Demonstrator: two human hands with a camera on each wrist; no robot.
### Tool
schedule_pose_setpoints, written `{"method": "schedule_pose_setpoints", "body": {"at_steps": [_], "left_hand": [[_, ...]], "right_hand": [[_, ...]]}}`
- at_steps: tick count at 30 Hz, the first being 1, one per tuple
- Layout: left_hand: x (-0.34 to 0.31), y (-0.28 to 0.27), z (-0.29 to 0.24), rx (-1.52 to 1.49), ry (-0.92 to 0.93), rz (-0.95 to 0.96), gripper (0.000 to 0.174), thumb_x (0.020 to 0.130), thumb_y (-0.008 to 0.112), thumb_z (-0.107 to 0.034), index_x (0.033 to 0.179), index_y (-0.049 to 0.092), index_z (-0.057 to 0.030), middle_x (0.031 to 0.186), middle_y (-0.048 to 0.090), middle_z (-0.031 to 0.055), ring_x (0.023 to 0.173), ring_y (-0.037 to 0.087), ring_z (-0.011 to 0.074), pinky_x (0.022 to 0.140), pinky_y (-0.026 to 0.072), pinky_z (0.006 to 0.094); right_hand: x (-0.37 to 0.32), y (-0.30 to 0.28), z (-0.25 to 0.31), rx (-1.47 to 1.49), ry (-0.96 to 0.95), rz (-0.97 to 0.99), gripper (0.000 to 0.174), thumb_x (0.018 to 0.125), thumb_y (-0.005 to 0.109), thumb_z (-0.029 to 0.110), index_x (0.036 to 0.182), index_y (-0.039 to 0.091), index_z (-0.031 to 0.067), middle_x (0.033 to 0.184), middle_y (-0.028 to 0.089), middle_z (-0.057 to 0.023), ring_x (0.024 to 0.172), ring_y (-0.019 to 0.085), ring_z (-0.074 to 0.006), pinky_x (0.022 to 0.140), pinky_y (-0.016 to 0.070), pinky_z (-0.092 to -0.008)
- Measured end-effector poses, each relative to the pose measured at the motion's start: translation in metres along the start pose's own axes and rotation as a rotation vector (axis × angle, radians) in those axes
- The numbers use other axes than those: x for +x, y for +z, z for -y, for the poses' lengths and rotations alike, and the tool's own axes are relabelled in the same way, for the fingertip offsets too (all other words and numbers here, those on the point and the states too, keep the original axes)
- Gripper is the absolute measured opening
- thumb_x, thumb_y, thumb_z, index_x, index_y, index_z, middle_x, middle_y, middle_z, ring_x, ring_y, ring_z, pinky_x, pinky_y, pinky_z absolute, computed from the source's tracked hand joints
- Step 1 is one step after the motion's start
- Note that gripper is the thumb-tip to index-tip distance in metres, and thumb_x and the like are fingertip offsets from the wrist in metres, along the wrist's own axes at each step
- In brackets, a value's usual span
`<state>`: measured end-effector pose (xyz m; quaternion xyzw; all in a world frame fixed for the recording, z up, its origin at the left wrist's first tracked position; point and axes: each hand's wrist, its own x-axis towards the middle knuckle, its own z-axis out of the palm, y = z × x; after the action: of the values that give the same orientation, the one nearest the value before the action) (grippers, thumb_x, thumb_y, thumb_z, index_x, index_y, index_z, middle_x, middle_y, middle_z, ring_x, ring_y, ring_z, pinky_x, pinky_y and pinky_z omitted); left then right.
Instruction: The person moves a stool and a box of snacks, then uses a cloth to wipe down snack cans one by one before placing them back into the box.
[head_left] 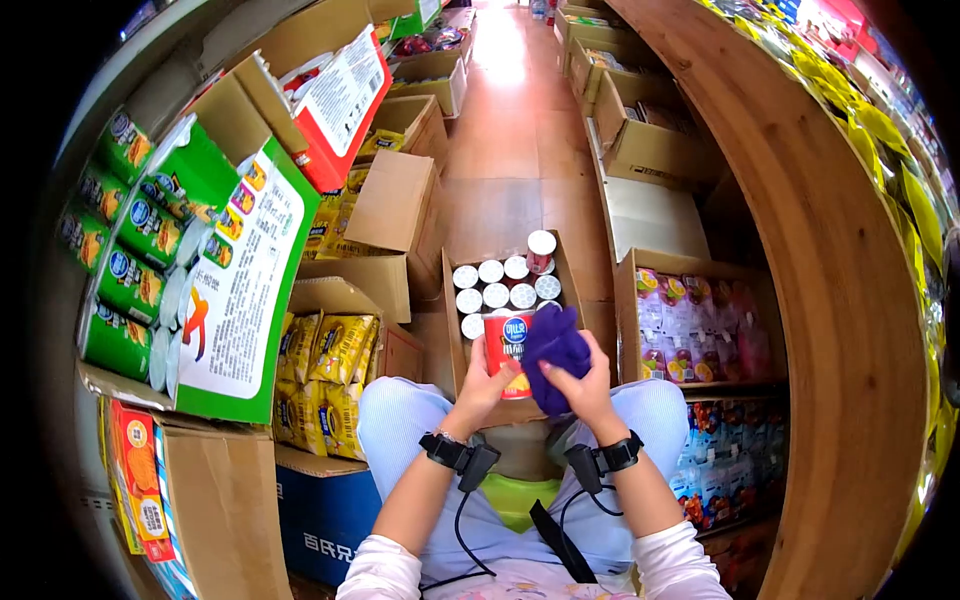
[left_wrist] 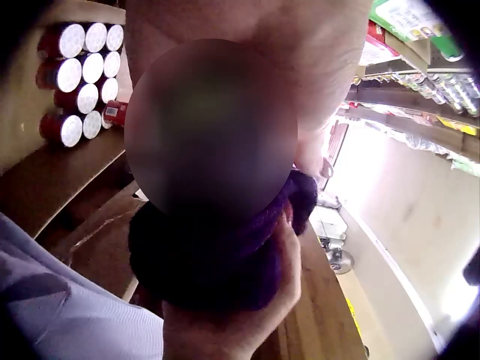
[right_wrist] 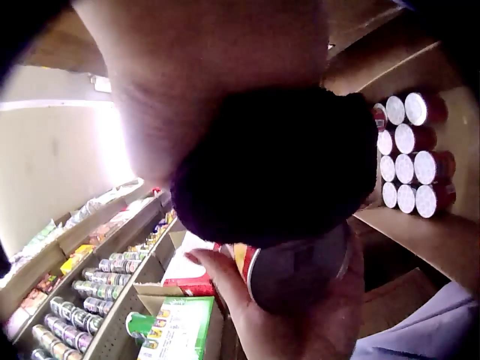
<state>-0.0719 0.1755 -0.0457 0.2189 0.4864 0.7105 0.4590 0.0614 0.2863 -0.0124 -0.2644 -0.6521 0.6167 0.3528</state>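
Observation:
My left hand grips a red chip canister with a blue logo, held up over the box in front of me. My right hand holds a bunched purple cloth against the canister's right side. From the right wrist view, the canister's dark round end shows between the left thumb and palm, partly behind the cloth. Below, an open cardboard box contains rows of white-lidded red canisters. One more canister rises above the others at its far right corner.
On the left, green canisters stand in a green-and-white display carton. Yellow snack bags fill a box beside my left knee. To the right are a box of pouches and a wooden shelf edge. A tiled aisle runs ahead.

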Motion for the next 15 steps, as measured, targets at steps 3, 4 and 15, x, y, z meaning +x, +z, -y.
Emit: {"method": "schedule_pose_setpoints", "body": {"at_steps": [3, 4, 15], "left_hand": [[-0.011, 0.014, -0.009, 0.046, -0.018, 0.053, 0.064, 0.083, 0.071, -0.012, 0.129, 0.027, -0.0032, 0.124, 0.049, 0.0105, 0.109, 0.053, 0.0163, 0.092, 0.0467, 0.0333], [-0.013, 0.018, -0.01, 0.055, -0.017, 0.081, 0.062, 0.083, 0.071, -0.011, 0.126, 0.028, -0.0031, 0.123, 0.049, 0.0112, 0.107, 0.054, 0.0163, 0.091, 0.0478, 0.0332], [0.003, -0.001, -0.011, 0.125, 0.018, 0.095, 0.054, 0.09, 0.063, -0.013, 0.136, 0.037, 0.0011, 0.122, 0.05, 0.0054, 0.107, 0.052, 0.0121, 0.093, 0.0433, 0.0273]], "right_hand": [[0.01, -0.004, -0.001, 0.253, 0.15, -0.173, 0.029, 0.078, 0.07, 0.005, 0.106, 0.06, 0.0016, 0.096, 0.065, -0.0043, 0.084, 0.06, -0.0111, 0.076, 0.0478, -0.026], [0.01, -0.006, -0.002, 0.289, 0.174, -0.173, 0.03, 0.078, 0.07, 0.005, 0.106, 0.06, 0.0015, 0.096, 0.065, -0.0042, 0.085, 0.06, -0.0112, 0.077, 0.0477, -0.026], [0.009, -0.006, 0.003, 0.378, 0.189, -0.084, 0.034, 0.076, 0.068, 0.004, 0.108, 0.058, 0.001, 0.1, 0.064, -0.0052, 0.089, 0.06, -0.0121, 0.082, 0.0471, -0.0273]]}}
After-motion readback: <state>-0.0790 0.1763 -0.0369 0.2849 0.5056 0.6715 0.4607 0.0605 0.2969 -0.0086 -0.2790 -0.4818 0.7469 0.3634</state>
